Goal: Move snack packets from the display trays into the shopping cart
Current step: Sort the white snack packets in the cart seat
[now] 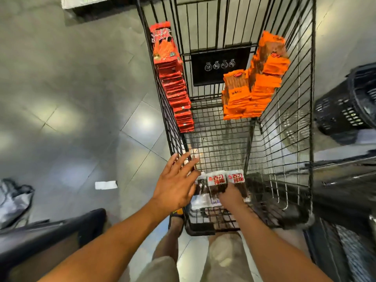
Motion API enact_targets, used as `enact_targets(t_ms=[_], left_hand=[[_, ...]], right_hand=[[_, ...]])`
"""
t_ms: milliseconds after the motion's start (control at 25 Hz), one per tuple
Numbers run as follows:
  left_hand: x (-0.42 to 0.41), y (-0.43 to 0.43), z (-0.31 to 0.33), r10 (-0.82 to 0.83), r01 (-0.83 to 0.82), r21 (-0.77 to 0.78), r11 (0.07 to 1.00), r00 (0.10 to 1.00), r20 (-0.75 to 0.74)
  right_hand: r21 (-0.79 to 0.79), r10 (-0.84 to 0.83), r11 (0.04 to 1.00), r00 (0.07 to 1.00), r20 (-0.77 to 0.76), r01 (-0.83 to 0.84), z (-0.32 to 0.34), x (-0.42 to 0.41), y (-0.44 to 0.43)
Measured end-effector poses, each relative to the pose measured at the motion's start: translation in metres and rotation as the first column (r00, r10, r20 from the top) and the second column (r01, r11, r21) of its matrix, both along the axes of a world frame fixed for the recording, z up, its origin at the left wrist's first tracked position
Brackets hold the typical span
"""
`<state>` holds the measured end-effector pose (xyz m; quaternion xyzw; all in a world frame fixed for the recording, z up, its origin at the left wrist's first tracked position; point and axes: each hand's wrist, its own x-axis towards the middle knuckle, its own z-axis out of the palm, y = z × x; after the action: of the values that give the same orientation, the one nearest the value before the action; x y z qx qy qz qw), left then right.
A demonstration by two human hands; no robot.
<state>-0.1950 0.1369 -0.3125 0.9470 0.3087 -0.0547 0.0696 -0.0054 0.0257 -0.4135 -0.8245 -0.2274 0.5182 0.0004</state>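
I look down into a black wire shopping cart (280, 123). A tall stack of red snack packets (175, 82) leans against its left wall. Stacks of orange packets (256, 82) stand in the far right corner. At the near end, my right hand (231, 195) grips a bunch of dark packets with white and red labels (216, 181), held just above the cart floor. My left hand (175, 180) hovers over the cart's near left wall with fingers spread and straight, holding nothing, right beside the dark packets.
A black plastic basket (350, 106) sits to the right of the cart. Dark shelving edges show at lower left (50, 237) and lower right (335, 192). A white slip of paper (106, 185) lies on the grey tiled floor. My legs stand behind the cart.
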Motion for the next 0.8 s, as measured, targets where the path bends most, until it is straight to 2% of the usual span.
enact_targets(t_ms=[120, 240, 400, 640, 720, 760, 800], left_hand=[[-0.001, -0.001, -0.002, -0.001, 0.001, 0.0, 1.0, 1.0, -0.015], [0.002, 0.0, 0.0, 0.0, 0.0, -0.017, 1.0, 1.0, -0.022], [0.002, 0.003, 0.004, 0.008, -0.01, -0.034, 0.999, 0.999, -0.041], [0.003, 0.004, 0.011, 0.037, -0.042, -0.047, 0.998, 0.996, -0.087], [0.005, 0.0, 0.015, 0.124, -0.117, -0.141, 0.983, 0.991, 0.041], [0.011, -0.004, 0.021, 0.245, -0.198, -0.28, 0.939, 0.959, 0.144], [0.019, -0.007, 0.032, 0.427, -0.29, -0.494, 0.82, 0.885, 0.188]], right_hand=[[0.06, 0.026, 0.998, 0.994, 0.106, -0.032, -0.006, -0.003, -0.004], [0.106, 0.019, 0.994, 0.99, 0.14, -0.034, -0.006, -0.005, -0.007], [0.094, -0.018, 0.995, 0.999, 0.042, 0.014, -0.004, 0.0, -0.002], [0.149, -0.23, 0.957, 0.964, -0.137, 0.249, 0.033, 0.023, -0.008], [0.163, -0.336, 0.903, 0.891, -0.306, 0.397, 0.062, 0.032, -0.007], [0.16, -0.361, 0.876, 0.839, -0.408, 0.455, 0.077, 0.036, -0.007], [0.16, -0.365, 0.854, 0.788, -0.496, 0.495, 0.092, 0.038, -0.006]])
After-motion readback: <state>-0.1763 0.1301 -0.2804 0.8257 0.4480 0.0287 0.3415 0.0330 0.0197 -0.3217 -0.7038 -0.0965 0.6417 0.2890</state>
